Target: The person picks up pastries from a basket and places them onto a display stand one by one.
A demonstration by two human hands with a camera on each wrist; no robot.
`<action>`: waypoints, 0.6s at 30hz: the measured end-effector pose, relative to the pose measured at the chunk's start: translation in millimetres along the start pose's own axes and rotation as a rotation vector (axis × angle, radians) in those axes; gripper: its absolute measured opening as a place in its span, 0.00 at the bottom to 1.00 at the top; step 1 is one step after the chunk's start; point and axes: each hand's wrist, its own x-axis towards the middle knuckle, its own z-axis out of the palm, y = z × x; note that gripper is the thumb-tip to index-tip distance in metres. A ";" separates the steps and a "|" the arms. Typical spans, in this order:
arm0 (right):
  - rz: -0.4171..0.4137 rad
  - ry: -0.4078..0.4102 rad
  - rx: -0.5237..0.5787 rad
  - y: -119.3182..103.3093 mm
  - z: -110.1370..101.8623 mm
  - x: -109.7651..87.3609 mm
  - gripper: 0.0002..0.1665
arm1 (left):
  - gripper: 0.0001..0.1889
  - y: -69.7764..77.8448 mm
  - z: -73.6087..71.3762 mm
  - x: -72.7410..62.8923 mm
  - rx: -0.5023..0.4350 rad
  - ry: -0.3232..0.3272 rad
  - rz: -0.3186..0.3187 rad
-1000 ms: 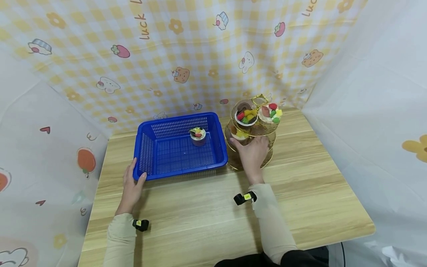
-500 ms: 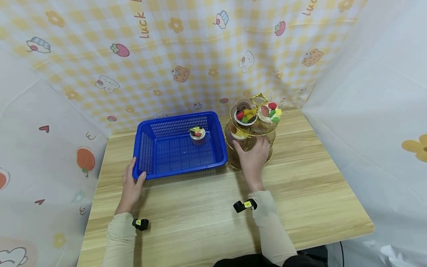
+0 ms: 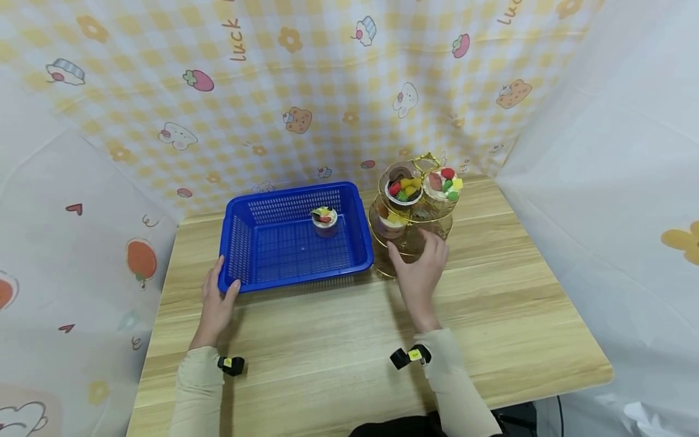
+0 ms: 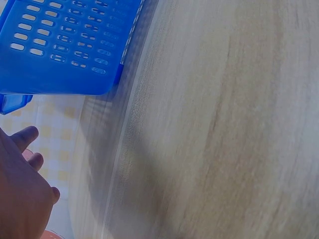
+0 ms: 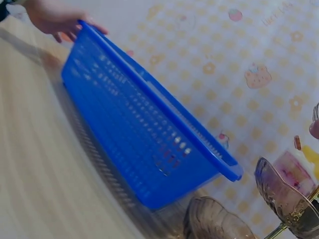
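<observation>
My left hand [image 3: 216, 305] rests at the front left corner of a blue plastic basket [image 3: 297, 283], thumb by the front rim and fingers along the left side. In the left wrist view its fingertips lie just below the basket [image 4: 65, 74]. My right hand [image 3: 422, 276] is in front of a tiered, gold-rimmed stand [image 3: 437, 229], thumb and fingers apart with nothing between them. A cupcake [image 3: 392, 226] with yellow topping sits on the stand's middle tier. Two fruit-topped cupcakes, one dark [image 3: 403, 189] and one pale [image 3: 441, 185], sit on the top tier.
One small cupcake [image 3: 324, 222] stands inside the basket, toward its right side. Basket and stand are side by side at the back of a wooden table [image 3: 327, 346]. A yellow checked cloth [image 3: 246, 109] hangs behind them, and white sheets [image 3: 601, 212] flank the table.
My right hand has drawn back from the stand's middle tier toward the table's front, leaving the yellow-topped cupcake in full view there. The left hand and basket have stayed put.
</observation>
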 end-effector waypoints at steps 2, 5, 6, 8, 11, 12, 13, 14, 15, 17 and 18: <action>-0.005 -0.005 0.030 -2.4 -3.5 -6.4 0.39 | 0.37 -0.4 -0.9 0.0 0.000 0.000 -0.001; -0.003 -0.019 0.085 -6.9 -6.7 -17.2 0.39 | 0.37 -0.7 -1.0 0.4 0.003 -0.001 -0.001; 0.000 -0.025 0.099 -8.3 -6.5 -21.5 0.39 | 0.37 -0.6 -0.9 0.6 0.003 -0.001 -0.001; 0.007 -0.049 0.138 -12.9 -4.5 -30.6 0.40 | 0.37 -0.7 -0.9 0.6 0.001 0.004 0.001; 0.000 -0.097 0.189 -22.5 2.8 -42.4 0.41 | 0.37 -0.3 -1.1 0.4 -0.001 0.008 0.003; -0.010 -0.115 0.197 -26.0 6.1 -44.8 0.41 | 0.37 0.0 -1.2 0.3 -0.001 0.008 0.004; -0.018 -0.137 0.211 -30.2 9.4 -46.2 0.40 | 0.37 0.3 -1.2 0.3 -0.001 0.008 0.003; -0.027 -0.158 0.222 -33.9 13.3 -46.8 0.40 | 0.37 0.6 -1.3 0.3 0.001 0.007 0.001; -0.037 -0.179 0.231 -37.5 17.5 -46.8 0.39 | 0.37 0.8 -1.2 0.2 0.001 0.006 -0.001; -0.056 -0.218 0.241 -43.7 27.0 -44.5 0.38 | 0.37 1.3 -0.9 0.2 0.002 0.005 -0.004; -0.058 -0.240 0.240 -46.3 31.9 -42.5 0.37 | 0.37 1.5 -0.7 0.3 0.002 0.005 -0.004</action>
